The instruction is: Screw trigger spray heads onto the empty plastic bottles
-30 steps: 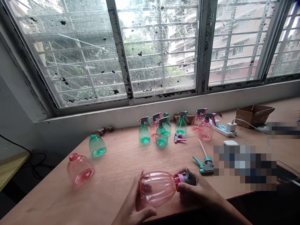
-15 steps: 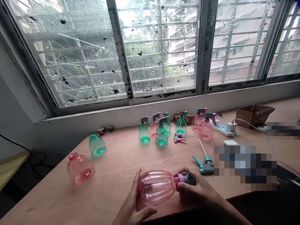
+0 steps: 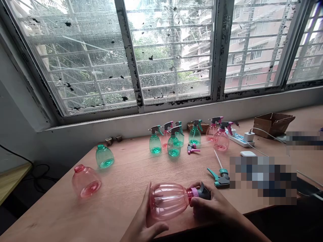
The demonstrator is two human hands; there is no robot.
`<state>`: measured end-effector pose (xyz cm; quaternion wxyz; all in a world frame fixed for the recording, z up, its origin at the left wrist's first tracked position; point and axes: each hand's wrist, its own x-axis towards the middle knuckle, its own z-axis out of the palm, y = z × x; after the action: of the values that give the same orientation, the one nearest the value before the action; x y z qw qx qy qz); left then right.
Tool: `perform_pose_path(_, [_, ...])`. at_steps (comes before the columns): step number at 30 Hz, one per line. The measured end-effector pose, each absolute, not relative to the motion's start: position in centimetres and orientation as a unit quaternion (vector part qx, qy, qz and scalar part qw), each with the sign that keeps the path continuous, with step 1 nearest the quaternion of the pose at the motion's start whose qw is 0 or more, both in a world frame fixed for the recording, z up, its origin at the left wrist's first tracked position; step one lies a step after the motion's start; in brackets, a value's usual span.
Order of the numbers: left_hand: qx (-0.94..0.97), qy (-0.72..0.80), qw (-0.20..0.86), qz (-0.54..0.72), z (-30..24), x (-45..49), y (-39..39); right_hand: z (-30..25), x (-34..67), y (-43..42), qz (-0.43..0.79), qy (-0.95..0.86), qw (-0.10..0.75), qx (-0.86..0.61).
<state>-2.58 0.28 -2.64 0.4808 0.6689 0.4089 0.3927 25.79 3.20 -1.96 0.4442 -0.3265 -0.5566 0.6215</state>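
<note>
Pink spray bottle (image 3: 169, 203) held on its side between both hands, near front edge of table (image 3: 126, 181). Left hand (image 3: 141, 220) cups base, thumb and fingers spread around it. Right hand (image 3: 215, 204) has thumb and fingers clamped on grey spray head (image 3: 205, 192) at bottle's neck. Loose teal trigger (image 3: 222, 178) lies just beyond right hand. Topless green bottle (image 3: 104, 157), topless pink bottle (image 3: 86, 181) stand well apart, off to left.
</note>
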Motion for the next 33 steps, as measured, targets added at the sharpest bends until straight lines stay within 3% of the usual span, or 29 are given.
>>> perform_pose_path(9, [0.673,0.429,0.455,0.394,-1.8,-2.2,0.1,-1.8,25.9,3.4,0.599,-0.583,0.439,-0.33])
perform_pose_path(16, [0.656,0.406,0.51,0.381,-1.8,-2.2,-0.1,-1.8,25.9,3.3,0.606,-0.579,0.434,-0.329])
perform_pose_path(22, [0.672,0.433,0.459,0.388,-1.3,-1.9,-0.5,-1.6,26.0,3.2,0.594,-0.587,0.433,-0.339])
perform_pose_path(33, [0.65,0.403,0.515,0.386,-1.7,-2.0,-0.4,-1.2,25.9,3.0,0.601,-0.578,0.433,-0.342])
